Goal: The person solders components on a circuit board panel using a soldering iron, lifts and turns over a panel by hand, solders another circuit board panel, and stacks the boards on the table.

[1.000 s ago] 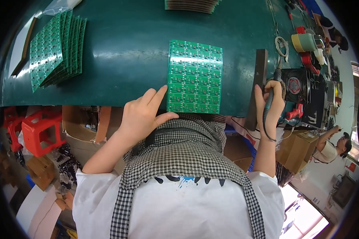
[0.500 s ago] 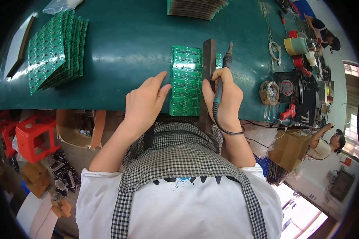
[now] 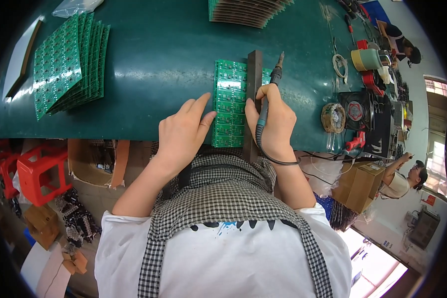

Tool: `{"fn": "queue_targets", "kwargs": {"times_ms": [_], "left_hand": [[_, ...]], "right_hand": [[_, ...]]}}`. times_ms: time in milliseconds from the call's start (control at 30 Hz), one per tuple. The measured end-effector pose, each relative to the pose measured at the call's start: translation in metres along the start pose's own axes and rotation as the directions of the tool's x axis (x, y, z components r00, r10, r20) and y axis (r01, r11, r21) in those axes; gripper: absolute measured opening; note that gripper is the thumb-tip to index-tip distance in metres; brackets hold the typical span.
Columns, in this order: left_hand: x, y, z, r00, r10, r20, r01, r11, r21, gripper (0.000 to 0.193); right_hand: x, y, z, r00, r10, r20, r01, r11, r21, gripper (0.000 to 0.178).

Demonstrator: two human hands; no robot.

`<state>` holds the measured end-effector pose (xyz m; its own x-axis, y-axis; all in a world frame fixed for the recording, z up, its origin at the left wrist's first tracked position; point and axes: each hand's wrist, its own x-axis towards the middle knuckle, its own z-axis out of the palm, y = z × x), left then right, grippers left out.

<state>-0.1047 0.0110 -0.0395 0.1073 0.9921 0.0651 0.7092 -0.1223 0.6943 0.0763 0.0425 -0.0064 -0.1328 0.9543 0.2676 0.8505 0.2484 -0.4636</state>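
A green circuit board panel (image 3: 231, 107) lies at the table's near edge, in front of me. Across it, lengthwise, rests a dark straight bar (image 3: 254, 69) whose near end sticks out past the table edge. My right hand (image 3: 279, 124) grips a soldering iron (image 3: 276, 75) with its tip pointing away from me, and its thumb side presses against the bar. The iron's cord loops down by my wrist. My left hand (image 3: 180, 135) is open at the panel's left edge, fingers apart and nothing held; I cannot tell whether its thumb touches the board.
Fanned green panels (image 3: 67, 64) stand on the left, near a white board (image 3: 22, 59). Another stack (image 3: 251, 12) sits at the far edge. To the right are a tape roll (image 3: 333, 118), a black fan (image 3: 357, 109) and a red glue gun (image 3: 355, 141). Two people are farther right.
The bar has shifted left over the panel, and my right hand with the soldering iron has moved left along with it. My left hand has barely moved.
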Motion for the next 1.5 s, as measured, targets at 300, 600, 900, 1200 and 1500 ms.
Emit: {"fn": "queue_targets", "kwargs": {"times_ms": [300,600,900,1200,1500], "left_hand": [[0.0,0.002,0.001,1.0,-0.023,0.003,0.023,0.999,0.024,0.033],[0.0,0.008,0.001,1.0,-0.015,0.005,0.015,0.998,0.068,0.034],[0.001,0.01,-0.001,1.0,-0.028,0.012,0.027,0.997,0.077,0.036],[0.01,0.025,0.005,0.998,-0.031,-0.056,0.032,0.999,0.029,0.033],[0.028,0.036,0.021,0.976,0.208,-0.061,-0.178,0.929,0.323,0.025]], "right_hand": [[-0.001,0.0,0.006,0.999,-0.033,0.002,0.033,0.998,-0.06,0.021],[-0.004,0.0,0.002,0.999,-0.032,-0.012,0.031,0.992,-0.121,0.023],[-0.016,0.005,-0.002,0.996,0.027,-0.083,-0.023,0.999,0.045,0.028],[-0.031,0.016,0.001,0.992,-0.041,-0.116,0.067,0.971,0.23,0.032],[-0.026,0.016,0.009,0.994,-0.032,-0.107,0.058,0.967,0.249,0.033]]}}
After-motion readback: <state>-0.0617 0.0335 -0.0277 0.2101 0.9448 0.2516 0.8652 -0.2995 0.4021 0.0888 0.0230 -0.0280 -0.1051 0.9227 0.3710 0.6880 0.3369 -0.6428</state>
